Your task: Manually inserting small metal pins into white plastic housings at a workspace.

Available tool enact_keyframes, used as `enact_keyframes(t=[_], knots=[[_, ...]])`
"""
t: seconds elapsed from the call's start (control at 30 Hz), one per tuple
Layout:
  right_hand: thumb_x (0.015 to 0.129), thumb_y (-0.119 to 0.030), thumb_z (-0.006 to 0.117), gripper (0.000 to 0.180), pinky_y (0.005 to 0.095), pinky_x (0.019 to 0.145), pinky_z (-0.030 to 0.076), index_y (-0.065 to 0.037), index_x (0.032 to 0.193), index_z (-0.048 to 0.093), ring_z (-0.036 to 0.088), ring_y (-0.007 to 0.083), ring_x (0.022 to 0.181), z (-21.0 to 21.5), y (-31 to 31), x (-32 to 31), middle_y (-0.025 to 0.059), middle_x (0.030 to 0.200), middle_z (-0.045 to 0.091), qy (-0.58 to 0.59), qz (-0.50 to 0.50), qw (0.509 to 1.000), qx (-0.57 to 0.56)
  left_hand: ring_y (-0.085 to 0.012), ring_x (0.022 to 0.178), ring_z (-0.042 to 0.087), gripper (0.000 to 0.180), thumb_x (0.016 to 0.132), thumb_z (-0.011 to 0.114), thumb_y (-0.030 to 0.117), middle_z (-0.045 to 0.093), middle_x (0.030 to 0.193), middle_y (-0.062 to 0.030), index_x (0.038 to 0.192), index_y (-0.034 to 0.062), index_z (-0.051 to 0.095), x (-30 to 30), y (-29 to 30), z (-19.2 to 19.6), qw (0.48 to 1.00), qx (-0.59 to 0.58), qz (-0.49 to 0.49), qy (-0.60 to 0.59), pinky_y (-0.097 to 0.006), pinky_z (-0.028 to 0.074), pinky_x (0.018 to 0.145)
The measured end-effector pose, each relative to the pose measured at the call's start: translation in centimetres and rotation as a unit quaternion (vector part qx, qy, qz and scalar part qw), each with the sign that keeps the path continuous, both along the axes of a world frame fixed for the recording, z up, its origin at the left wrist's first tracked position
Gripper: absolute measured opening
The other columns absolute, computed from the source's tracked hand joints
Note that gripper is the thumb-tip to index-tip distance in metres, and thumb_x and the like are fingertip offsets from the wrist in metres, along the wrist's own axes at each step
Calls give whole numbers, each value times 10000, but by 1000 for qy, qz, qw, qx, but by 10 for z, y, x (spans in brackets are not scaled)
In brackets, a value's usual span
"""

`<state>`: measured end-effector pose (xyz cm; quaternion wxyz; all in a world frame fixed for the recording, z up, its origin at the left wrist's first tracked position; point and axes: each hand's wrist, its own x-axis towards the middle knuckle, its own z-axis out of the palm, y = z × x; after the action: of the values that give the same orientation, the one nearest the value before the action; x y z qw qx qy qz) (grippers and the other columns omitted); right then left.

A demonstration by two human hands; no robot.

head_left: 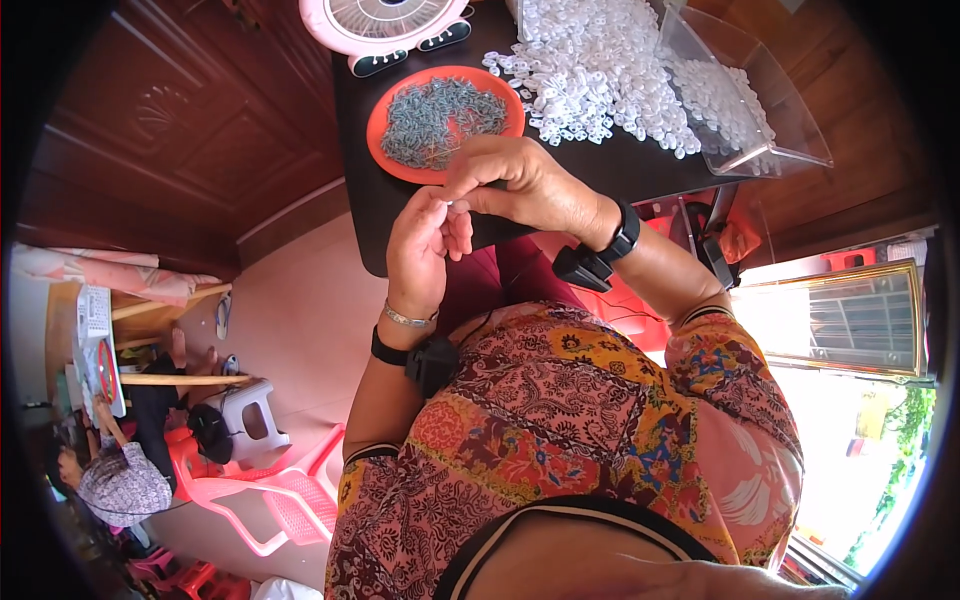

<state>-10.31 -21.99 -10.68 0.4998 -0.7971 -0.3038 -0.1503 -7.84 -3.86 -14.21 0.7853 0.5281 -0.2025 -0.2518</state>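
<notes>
We are assembling: both hands, left hand [418,250] and right hand [520,185], pinch fingers on a small white plastic piece [452,204]; another likely comes from the orange plate [400,170].

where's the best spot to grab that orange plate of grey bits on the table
Probably by the near rim of the orange plate, coming from the person's side, fingers under the lip and thumb on top. It looks shallow and flat on the black table, heaped with grey pieces; the pink fan crowds its far edge and the white pieces its right.

Bare black tabletop [610,165] lies open between the orange plate [385,118] and the clear bin [770,110].
</notes>
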Motion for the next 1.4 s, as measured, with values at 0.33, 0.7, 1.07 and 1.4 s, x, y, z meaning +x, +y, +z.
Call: enact_keyframes(t=[0.33, 0.7, 1.07, 1.4], knots=[[770, -39, 710, 139, 307, 667, 502, -61, 901, 671, 645, 221, 767, -3, 3, -9, 67, 850, 639, -7, -67, 997, -23, -85, 580, 492, 187, 905, 459, 207, 545, 696, -22, 897, 37, 538, 2, 1, -2, 998, 57, 7, -23, -209, 351, 528], [779, -137, 613, 118, 398, 718, 485, -72, 862, 665, 612, 298, 818, -12, -25, 63, 88, 857, 616, 5, -126, 932, -339, -74, 524, 508, 153, 880, 515, 147, 579, 660, -21, 796, 36, 579, 12, 6, -8, 996, 35, 77, 5, -197, 365, 477], [768, -123, 588, 92, 413, 708, 485, -46, 811, 612, 606, 318, 821, -23, -20, 74, 100, 842, 614, -21, -147, 922, -357, -80, 536, 507, 119, 852, 535, 135, 574, 662, -25, 802, 33, 571, 14, 7, -10, 998, 12, 65, 23, -203, 359, 486], [785, -119, 590, 100, 382, 636, 488, -30, 832, 590, 619, 312, 714, -10, -20, 71, 133, 768, 633, -11, -201, 941, -271, -103, 553, 494, 131, 878, 499, 141, 553, 667, -32, 809, 46, 559, 14, 7, -9, 997, 34, 62, 12, -224, 351, 507]])
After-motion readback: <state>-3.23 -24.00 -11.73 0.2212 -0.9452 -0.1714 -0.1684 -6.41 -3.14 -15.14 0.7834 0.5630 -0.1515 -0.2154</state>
